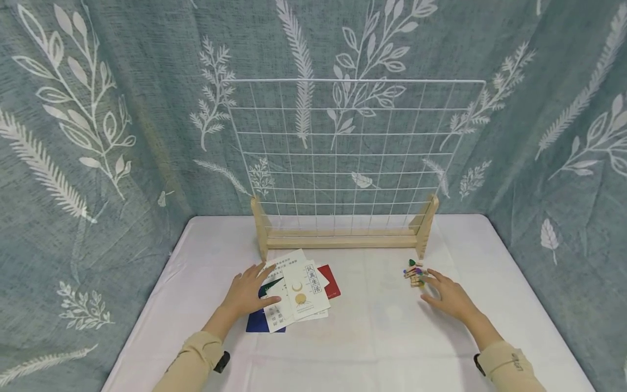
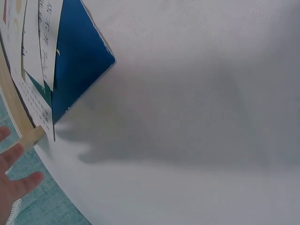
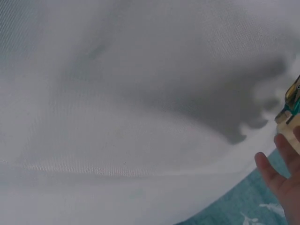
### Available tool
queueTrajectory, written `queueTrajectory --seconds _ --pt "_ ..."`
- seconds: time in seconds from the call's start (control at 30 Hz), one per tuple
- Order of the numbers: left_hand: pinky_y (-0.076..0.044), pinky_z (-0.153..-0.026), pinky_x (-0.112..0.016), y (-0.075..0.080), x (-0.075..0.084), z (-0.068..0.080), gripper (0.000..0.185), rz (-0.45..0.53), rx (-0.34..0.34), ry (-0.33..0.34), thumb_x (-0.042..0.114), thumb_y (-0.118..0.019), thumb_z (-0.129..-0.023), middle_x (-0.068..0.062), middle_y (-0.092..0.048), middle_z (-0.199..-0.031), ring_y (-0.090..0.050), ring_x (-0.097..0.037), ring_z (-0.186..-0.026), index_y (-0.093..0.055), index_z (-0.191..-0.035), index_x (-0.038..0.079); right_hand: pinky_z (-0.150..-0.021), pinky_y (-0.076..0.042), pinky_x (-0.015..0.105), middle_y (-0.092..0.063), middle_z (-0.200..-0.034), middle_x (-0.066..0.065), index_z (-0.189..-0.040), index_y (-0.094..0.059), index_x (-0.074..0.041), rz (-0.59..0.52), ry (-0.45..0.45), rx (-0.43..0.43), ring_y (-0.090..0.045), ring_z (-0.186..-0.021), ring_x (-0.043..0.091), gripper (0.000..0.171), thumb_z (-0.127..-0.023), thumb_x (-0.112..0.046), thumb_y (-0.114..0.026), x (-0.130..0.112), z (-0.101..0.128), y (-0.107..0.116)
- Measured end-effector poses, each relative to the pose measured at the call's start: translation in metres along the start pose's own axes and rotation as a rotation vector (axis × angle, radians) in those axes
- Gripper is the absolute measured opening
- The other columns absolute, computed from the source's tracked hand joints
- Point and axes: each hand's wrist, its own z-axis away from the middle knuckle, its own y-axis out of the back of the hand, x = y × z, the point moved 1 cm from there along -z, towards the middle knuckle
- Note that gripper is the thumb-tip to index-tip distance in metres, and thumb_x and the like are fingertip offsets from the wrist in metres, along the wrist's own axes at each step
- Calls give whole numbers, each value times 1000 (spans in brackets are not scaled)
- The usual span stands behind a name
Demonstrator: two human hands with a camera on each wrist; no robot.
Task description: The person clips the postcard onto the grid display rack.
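A loose stack of cards (image 1: 294, 296) lies on the white table (image 1: 382, 337): white printed cards on top, a blue one (image 2: 77, 56) and a red one (image 1: 330, 280) underneath. My left hand (image 1: 249, 294) rests on the stack's left edge with straight fingers. At the right, a small heap of wooden clothes pegs (image 1: 415, 274) with coloured tips lies on the table. My right hand (image 1: 448, 296) lies beside it, fingers spread, fingertips touching the heap. The right wrist view shows the pegs (image 3: 291, 110) at its right edge.
A white wire grid panel (image 1: 350, 152) stands upright in a wooden base (image 1: 343, 238) at the back of the table. Blue-grey leaf-print curtains (image 1: 98, 136) close in the back and both sides.
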Motion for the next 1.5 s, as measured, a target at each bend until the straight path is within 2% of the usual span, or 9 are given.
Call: queueTrajectory --seconds 0.3,0.57,0.9,1.13,1.37,1.5 --pt "-39 -97 -62 -3 3 0 75 -7 0 5 57 -63 -80 -21 -47 -139 -43 -43 -128 -48 -135 9 -87 -47 60 -55 -124 31 -114 -62 3 -17 -6 -15 -55 -109 49 36 -86 -20 -66 -2 -1 0" --pt "-47 -91 -54 -9 9 -1 63 17 25 -17 50 -66 -81 -17 -60 -125 -56 -37 -115 -57 -126 7 -88 -47 59 -58 -120 29 -110 -65 0 -37 -13 5 -56 -108 48 29 -86 -17 -65 -3 -2 -4" --pt "-51 -85 -47 -17 17 -1 44 37 84 -27 38 -69 -83 -13 -68 -111 -63 -31 -103 -65 -114 7 -87 -47 59 -59 -119 28 -110 -65 1 -38 -67 -21 -57 -107 47 29 -87 -16 -64 -5 -1 -6" --pt "-53 -79 -43 -24 22 -2 33 48 112 -3 26 -70 -84 -11 -69 -104 -65 -30 -95 -66 -110 7 -88 -48 56 -60 -117 28 -109 -65 2 -34 -102 -17 -58 -105 45 28 -87 -16 -64 -7 3 -8" --pt "-52 -74 -43 -28 26 -6 33 -6 163 47 28 -70 -84 -13 -68 -107 -65 -31 -94 -66 -110 8 -85 -50 52 -64 -109 26 -106 -64 6 -22 -190 -5 -62 -99 42 28 -89 -15 -62 -12 6 -10" --pt "-52 -77 -46 -28 29 -9 39 32 165 81 32 -70 -83 -15 -68 -109 -64 -33 -98 -65 -112 6 -80 -53 50 -66 -104 26 -107 -64 7 -28 -230 14 -64 -93 41 28 -89 -15 -61 -16 8 -11"
